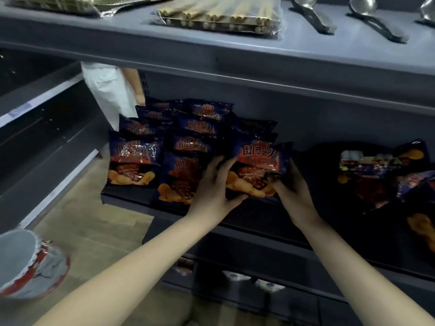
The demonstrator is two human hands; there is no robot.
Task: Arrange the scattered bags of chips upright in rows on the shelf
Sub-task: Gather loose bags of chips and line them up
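Observation:
Dark blue chip bags with orange print stand upright in rows at the left of the dark shelf (263, 222). A left row (135, 158), a middle row (186, 147) and a shorter right row reach back into the shelf. My left hand (215, 184) and my right hand (290, 187) grip the two sides of the front bag (257, 165) of the right row, which stands upright at the shelf's front. Several more chip bags (386, 175) lie scattered flat at the right of the same shelf.
The grey shelf above (235, 50) carries packs of wooden sticks (219, 17) and metal ladles (374, 17). A person in white (108, 90) stands behind the shelving at the left. A stack of bowls (26, 264) sits at the lower left. Wooden floor shows below.

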